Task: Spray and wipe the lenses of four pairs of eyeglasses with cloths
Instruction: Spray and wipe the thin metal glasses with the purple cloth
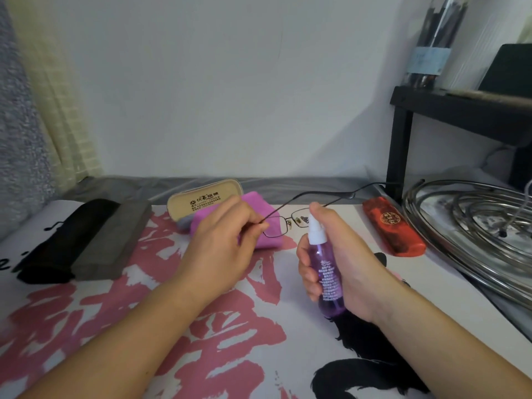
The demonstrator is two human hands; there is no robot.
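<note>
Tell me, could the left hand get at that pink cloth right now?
Probably not yet: the left hand hovers just above the pink cloth, with nothing between, but its fingers are busy pinching the glasses.

Domestic room, likely a bedroom or study corner. Plain white wall (216,82); pale curtain (57,110) hanging at left. Low table under a printed pink-and-black cloth (230,326). Black shelf unit (431,110) at right, jar of brushes or pens (434,38) on top. Coiled metal tubing (475,220) alongside. Household clutter.
</note>
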